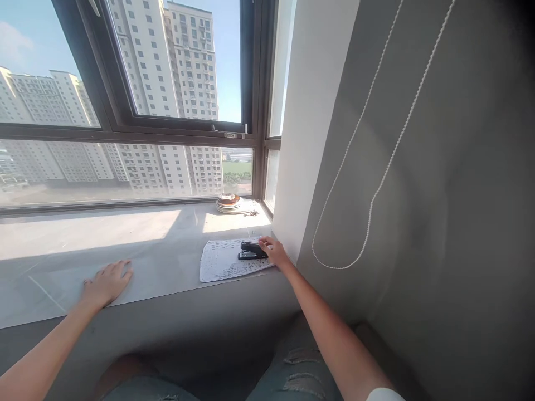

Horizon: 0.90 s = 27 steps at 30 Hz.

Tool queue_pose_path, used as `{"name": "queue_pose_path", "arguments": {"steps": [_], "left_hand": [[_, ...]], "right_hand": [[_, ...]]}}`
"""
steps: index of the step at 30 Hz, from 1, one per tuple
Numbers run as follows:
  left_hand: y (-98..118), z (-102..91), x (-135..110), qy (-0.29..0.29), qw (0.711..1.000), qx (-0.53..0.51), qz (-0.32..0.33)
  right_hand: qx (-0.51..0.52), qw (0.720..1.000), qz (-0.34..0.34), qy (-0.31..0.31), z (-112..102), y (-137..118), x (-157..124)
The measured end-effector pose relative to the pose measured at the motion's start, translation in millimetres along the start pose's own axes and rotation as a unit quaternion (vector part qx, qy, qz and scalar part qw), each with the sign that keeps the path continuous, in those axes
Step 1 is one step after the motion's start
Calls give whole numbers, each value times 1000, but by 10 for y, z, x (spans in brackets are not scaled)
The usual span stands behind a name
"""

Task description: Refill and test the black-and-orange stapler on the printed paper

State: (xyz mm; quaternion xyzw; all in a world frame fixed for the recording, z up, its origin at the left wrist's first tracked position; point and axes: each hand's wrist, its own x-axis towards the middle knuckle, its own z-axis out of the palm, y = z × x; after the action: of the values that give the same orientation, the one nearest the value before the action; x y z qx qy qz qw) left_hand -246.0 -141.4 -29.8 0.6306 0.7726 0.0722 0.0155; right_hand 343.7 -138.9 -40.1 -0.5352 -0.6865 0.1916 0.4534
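On a pale stone sill (125, 234) under a wide window (125, 139), a black stapler (252, 251) is lying on a white printed sheet (223, 260), near the sheet's right edge and close to the corner where the sill is meeting a white pillar (309, 111). The sheet is lying flat, and its front edge is running along the sill's front lip.

The right hand (273, 252) is reaching in from the right, its arm stretched out long, and its fingers are resting on the stapler's right end. The grip is draping over that end from above. I cannot tell whether it is actually closing around the stapler or only touching it, because the hand is small and far off in the view.

The left hand (107, 284) is lying well apart to the left, palm down on bare sill, fingers spread and holding nothing. It seems to be bracing the body while the other arm is stretching towards the corner.

Behind the sheet, against the glass, a low stack of round plates (229, 203) is sitting in sunlight. To the right, a grey wall (438, 223) is filling the view, with a white bead cord (368, 184) hanging down it in a long loop. At the bottom, knees in torn jeans (292, 367) are showing just below the sill. Tall apartment blocks are standing outside under blue sky.
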Motion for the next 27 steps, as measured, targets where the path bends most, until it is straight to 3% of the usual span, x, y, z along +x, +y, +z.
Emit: {"name": "queue_pose_path", "arguments": {"steps": [3,8,11,15,20,24,27], "left_hand": [[-12,19,43,-7,1000,-1,-5],[-42,51,21,17,1000,-22,4],[26,14,-50,24,999,-34,1],[118,-79,-109,39,996,-81,-17],[53,-138,-98,72,970,-223,-65],[-75,-80,-77,134,910,-384,-81],[-157,-12,-41,171,875,-446,-75]], "right_hand": [[-83,996,12,29,-59,97,294],[-144,983,-19,-109,50,188,736],[-179,966,-20,-187,207,184,812],[-232,942,-15,-241,478,65,817],[-254,927,-60,-270,1133,-391,856],[-235,926,-103,-278,1870,-894,889],[-215,929,-114,-278,2334,-1233,894]]}}
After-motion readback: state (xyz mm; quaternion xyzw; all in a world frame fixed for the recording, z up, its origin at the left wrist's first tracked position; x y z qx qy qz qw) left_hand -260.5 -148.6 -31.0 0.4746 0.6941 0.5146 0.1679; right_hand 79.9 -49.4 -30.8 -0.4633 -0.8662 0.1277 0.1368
